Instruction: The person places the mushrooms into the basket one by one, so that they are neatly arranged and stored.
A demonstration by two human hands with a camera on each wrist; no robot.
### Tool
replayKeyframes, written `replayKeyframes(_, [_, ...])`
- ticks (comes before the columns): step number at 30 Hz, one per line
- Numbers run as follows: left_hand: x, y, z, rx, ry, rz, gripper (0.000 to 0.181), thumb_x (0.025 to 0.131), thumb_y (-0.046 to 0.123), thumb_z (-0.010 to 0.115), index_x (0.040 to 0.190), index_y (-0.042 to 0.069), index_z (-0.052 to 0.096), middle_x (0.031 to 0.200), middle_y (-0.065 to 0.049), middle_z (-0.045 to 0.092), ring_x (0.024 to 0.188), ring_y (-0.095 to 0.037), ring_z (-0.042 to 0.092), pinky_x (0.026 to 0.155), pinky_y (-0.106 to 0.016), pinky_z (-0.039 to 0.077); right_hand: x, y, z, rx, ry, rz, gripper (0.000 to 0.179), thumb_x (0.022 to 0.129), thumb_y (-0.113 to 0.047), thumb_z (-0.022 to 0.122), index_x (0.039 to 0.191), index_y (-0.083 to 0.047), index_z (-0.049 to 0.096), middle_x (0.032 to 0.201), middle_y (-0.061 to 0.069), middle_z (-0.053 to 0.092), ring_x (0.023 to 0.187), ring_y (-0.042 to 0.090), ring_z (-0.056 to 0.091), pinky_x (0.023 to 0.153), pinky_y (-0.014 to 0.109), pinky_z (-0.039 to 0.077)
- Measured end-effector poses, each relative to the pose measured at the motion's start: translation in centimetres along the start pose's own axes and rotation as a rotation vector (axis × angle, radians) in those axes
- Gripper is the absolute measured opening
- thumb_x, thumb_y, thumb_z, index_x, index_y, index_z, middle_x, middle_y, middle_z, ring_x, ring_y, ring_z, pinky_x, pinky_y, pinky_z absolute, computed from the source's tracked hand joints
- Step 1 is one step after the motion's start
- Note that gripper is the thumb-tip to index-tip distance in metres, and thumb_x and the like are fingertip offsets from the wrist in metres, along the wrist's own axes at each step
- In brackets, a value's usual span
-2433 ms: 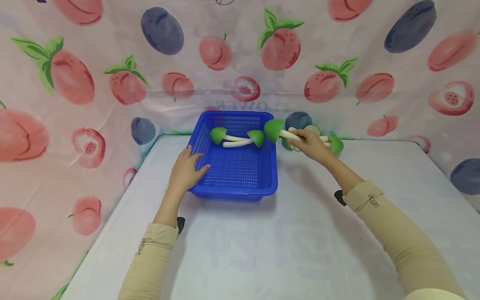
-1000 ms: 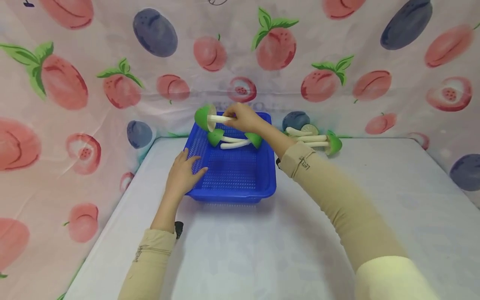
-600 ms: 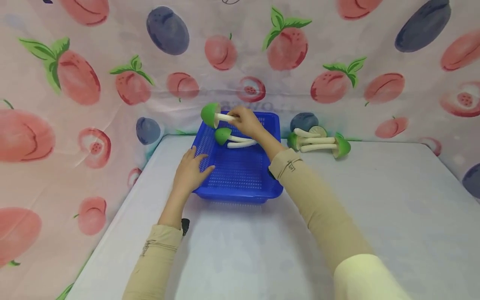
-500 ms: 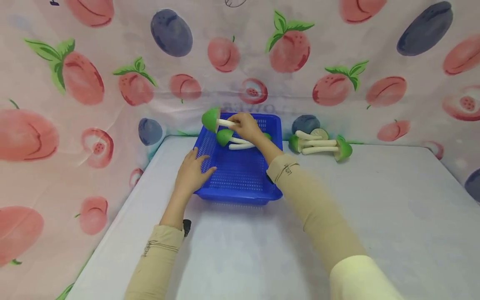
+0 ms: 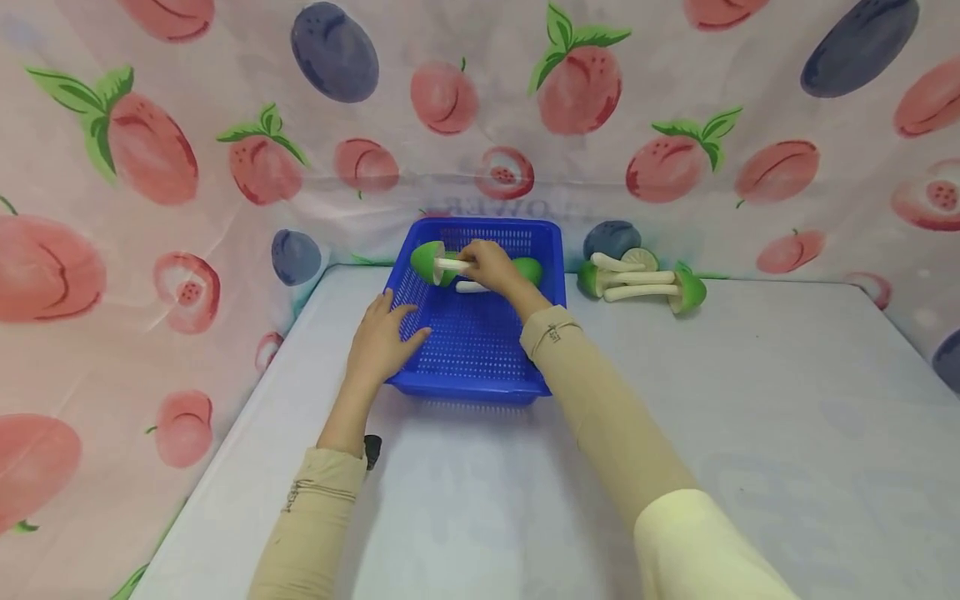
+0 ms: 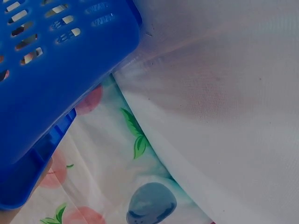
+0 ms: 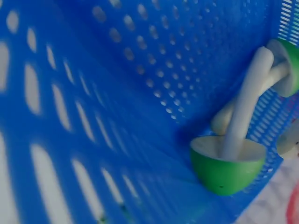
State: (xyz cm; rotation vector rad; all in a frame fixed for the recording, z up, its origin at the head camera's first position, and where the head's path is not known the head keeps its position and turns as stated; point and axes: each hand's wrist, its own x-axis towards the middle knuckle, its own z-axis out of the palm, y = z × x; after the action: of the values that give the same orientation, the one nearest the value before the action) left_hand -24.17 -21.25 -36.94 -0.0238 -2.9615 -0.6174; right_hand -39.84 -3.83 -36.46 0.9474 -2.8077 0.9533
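Note:
A blue perforated plastic basket (image 5: pixel 472 387) stands on the white-covered table. My left hand (image 5: pixel 377 340) rests at its left rim, fingers fairly straight and thumb spread over the inside. Over the basket's far half, my right hand (image 5: pixel 487 265) pinches the white stem of a toy mushroom whose green cap (image 5: pixel 426 262) points left. Beneath it lie two more mushrooms, one with its cap (image 5: pixel 528 271) at the right, partly covered by my hand. Both caps and crossing stems (image 7: pixel 245 102) show in the right wrist view. The left wrist view shows mostly the basket's outer wall (image 6: pixel 70 70).
Several more green-capped mushrooms (image 5: pixel 637 290) lie in a pile on the table, just right of the basket. A fruit-printed cloth (image 5: pixel 577 167) hangs behind the table and along its left side.
My right hand has carried the mushroom from beside the pile leftward over the basket, then lowered it among the mushrooms inside. My left hand has stayed at the rim.

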Motion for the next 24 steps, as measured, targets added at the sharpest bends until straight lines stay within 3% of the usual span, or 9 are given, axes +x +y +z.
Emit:
replayKeyframes(9, [0.0, 0.2, 0.0, -0.008, 0.001, 0.005, 0.054, 0.091, 0.04, 0.058, 0.133, 0.005, 0.052, 0.153, -0.025, 0.024, 0.143, -0.04, 0.018, 0.115, -0.056, 0.021, -0.1, 1.1, 0.2, -0.108, -0.232, -0.014, 0.024, 0.083, -0.008, 0.07, 0.106, 0.001, 0.07, 0.102, 0.016, 0.071, 0.094, 0.028, 0.065, 0.086, 0.037, 0.053])
replayKeyframes(16, [-0.2, -0.2, 0.4, -0.025, 0.004, 0.012, 0.054, 0.091, 0.039, 0.058, 0.132, 0.006, 0.053, 0.152, -0.025, 0.025, 0.143, -0.04, 0.019, 0.115, -0.056, 0.022, 0.2, 0.7, 1.7, -0.223, -0.353, -0.016, 0.022, 0.084, -0.011, 0.07, 0.105, -0.003, 0.07, 0.102, 0.012, 0.07, 0.094, 0.024, 0.065, 0.085, 0.035, 0.052])
replayKeyframes(20, [-0.2, -0.1, 0.5, -0.024, 0.003, 0.015, 0.054, 0.091, 0.04, 0.058, 0.132, 0.006, 0.053, 0.152, -0.025, 0.025, 0.143, -0.04, 0.02, 0.114, -0.056, 0.022, 0.2, 0.9, 2.1, -0.286, -0.374, -0.008, 0.023, 0.083, -0.011, 0.071, 0.104, -0.003, 0.069, 0.104, 0.011, 0.07, 0.096, 0.024, 0.064, 0.086, 0.036, 0.052])
replayKeyframes(24, [0.0, 0.0, 0.1, -0.019, 0.013, 0.0, 0.054, 0.091, 0.04, 0.058, 0.133, 0.007, 0.053, 0.153, -0.024, 0.024, 0.144, -0.039, 0.018, 0.114, -0.057, 0.023, 0.6, 1.0, 2.0, -0.333, -0.342, 0.005, 0.027, 0.082, -0.011, 0.071, 0.107, -0.003, 0.068, 0.107, 0.01, 0.069, 0.099, 0.026, 0.063, 0.089, 0.038, 0.051])
